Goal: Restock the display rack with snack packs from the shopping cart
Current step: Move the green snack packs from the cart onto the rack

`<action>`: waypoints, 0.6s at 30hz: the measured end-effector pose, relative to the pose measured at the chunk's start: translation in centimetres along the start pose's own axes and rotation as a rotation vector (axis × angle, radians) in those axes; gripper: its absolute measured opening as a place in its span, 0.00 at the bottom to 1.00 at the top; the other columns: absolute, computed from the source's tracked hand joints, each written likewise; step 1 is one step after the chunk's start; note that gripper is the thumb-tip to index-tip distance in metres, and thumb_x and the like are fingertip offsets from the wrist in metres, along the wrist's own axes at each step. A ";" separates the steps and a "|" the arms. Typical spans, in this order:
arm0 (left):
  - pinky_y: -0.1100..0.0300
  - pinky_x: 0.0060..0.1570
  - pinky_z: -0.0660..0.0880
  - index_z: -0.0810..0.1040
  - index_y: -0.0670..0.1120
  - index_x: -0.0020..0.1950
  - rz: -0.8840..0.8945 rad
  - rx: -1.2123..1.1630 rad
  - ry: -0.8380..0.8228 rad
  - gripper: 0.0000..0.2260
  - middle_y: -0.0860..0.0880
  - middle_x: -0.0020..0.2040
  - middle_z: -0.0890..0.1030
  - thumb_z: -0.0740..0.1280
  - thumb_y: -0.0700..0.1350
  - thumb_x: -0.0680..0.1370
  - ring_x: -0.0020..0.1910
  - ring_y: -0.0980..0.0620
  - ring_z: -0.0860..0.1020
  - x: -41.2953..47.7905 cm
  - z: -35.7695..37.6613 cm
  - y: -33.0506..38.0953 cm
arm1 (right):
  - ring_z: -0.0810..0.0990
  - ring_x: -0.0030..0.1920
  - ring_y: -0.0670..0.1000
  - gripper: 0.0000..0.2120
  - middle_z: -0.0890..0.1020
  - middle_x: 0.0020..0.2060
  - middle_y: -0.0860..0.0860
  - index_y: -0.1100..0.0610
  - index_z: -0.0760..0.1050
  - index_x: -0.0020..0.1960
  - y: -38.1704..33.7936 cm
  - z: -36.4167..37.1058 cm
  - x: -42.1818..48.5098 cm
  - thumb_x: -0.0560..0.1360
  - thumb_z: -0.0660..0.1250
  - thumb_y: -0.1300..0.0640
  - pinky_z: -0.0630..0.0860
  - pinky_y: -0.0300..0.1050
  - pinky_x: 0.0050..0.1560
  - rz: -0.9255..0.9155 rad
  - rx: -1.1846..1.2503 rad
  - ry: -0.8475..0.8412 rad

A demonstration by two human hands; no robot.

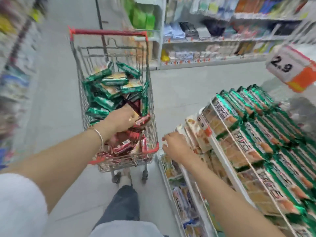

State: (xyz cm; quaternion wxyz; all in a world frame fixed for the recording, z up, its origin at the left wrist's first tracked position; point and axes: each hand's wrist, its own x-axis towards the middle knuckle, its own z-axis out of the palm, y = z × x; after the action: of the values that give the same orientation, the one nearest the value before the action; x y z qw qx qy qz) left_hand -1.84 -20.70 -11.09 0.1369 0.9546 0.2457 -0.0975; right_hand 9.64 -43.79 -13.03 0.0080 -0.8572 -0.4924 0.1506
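A wire shopping cart [150, 100] with red trim stands ahead of me, piled with green snack packs [109, 82] at its far end and red snack packs [126, 142] at its near end. My left hand [119, 119] is down inside the cart on the pile; its fingers are hidden among the packs. To the right, the display rack [220, 151] holds rows of green-edged packs [256, 130]. My right hand [176, 146] rests on the pale packs [196, 134] at the rack's left end, fingers curled over their edge. The frame is blurred.
Store shelves [213, 40] with goods run along the back of the aisle and blurred shelving lines the left side. A price sign [290, 67] reading 2.9 hangs above the rack. Lower rack tiers [181, 194] hold more packs. My leg and foot [124, 182] are beside the cart wheels.
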 end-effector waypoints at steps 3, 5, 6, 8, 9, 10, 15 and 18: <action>0.52 0.52 0.77 0.79 0.50 0.59 -0.121 -0.053 -0.073 0.13 0.48 0.58 0.79 0.63 0.54 0.80 0.55 0.46 0.79 2.1 -0.7 -6.1 | 0.74 0.65 0.59 0.16 0.79 0.62 0.58 0.57 0.77 0.63 -3.1 0.4 6.5 0.78 0.60 0.55 0.66 0.53 0.67 -0.015 -0.086 -0.237; 0.50 0.51 0.78 0.80 0.47 0.55 -0.170 -0.072 -0.072 0.11 0.47 0.56 0.81 0.63 0.51 0.79 0.52 0.46 0.79 3.4 -1.5 -9.6 | 0.74 0.66 0.59 0.17 0.78 0.63 0.58 0.56 0.76 0.65 -4.7 0.5 10.3 0.78 0.60 0.55 0.67 0.52 0.66 -0.024 -0.083 -0.284; 0.50 0.51 0.79 0.80 0.45 0.54 -0.201 -0.084 -0.070 0.10 0.46 0.56 0.81 0.64 0.49 0.79 0.53 0.45 0.79 3.9 -1.9 -11.1 | 0.75 0.65 0.59 0.17 0.79 0.63 0.58 0.56 0.76 0.65 -5.4 0.4 12.2 0.78 0.61 0.55 0.69 0.52 0.66 -0.022 -0.063 -0.281; 0.50 0.54 0.78 0.79 0.44 0.52 -0.275 -0.115 -0.068 0.09 0.44 0.58 0.80 0.63 0.47 0.79 0.56 0.43 0.79 4.7 -2.4 -13.7 | 0.76 0.64 0.59 0.16 0.80 0.61 0.57 0.56 0.78 0.63 -6.8 0.2 15.7 0.77 0.62 0.56 0.71 0.53 0.65 -0.028 0.016 -0.223; 0.51 0.55 0.77 0.80 0.44 0.54 -0.312 -0.150 -0.059 0.10 0.44 0.59 0.80 0.63 0.47 0.80 0.57 0.43 0.79 5.0 -2.6 -14.8 | 0.76 0.63 0.59 0.16 0.79 0.61 0.56 0.56 0.78 0.63 -7.4 -0.1 17.3 0.76 0.62 0.57 0.72 0.53 0.65 -0.036 0.053 -0.187; 0.51 0.55 0.77 0.80 0.45 0.57 -0.346 -0.198 -0.046 0.11 0.45 0.60 0.80 0.63 0.47 0.80 0.58 0.44 0.79 5.3 -2.7 -15.8 | 0.76 0.63 0.59 0.17 0.79 0.62 0.56 0.56 0.78 0.65 -7.9 -0.4 18.8 0.76 0.63 0.58 0.72 0.53 0.65 -0.039 0.076 -0.158; 0.53 0.53 0.77 0.79 0.47 0.64 -0.465 -0.410 0.005 0.13 0.47 0.61 0.80 0.63 0.47 0.81 0.54 0.46 0.80 6.9 -3.3 -18.9 | 0.71 0.68 0.58 0.24 0.72 0.69 0.56 0.58 0.70 0.72 -10.3 -2.2 25.7 0.77 0.65 0.59 0.69 0.54 0.68 -0.019 0.169 -0.042; 0.50 0.58 0.77 0.79 0.47 0.62 -0.496 -0.527 0.053 0.11 0.48 0.61 0.81 0.63 0.46 0.81 0.52 0.48 0.80 8.3 -3.5 -19.7 | 0.79 0.55 0.55 0.26 0.74 0.65 0.56 0.60 0.66 0.74 -11.7 -3.7 30.2 0.78 0.67 0.59 0.78 0.49 0.53 0.175 0.558 0.094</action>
State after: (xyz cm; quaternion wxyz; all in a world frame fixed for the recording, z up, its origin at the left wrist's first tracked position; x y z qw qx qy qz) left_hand -4.09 0.60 -14.13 0.3442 0.8002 0.4899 -0.0363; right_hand 14.96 -11.67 -15.19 0.2532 -0.8672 -0.3551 0.2404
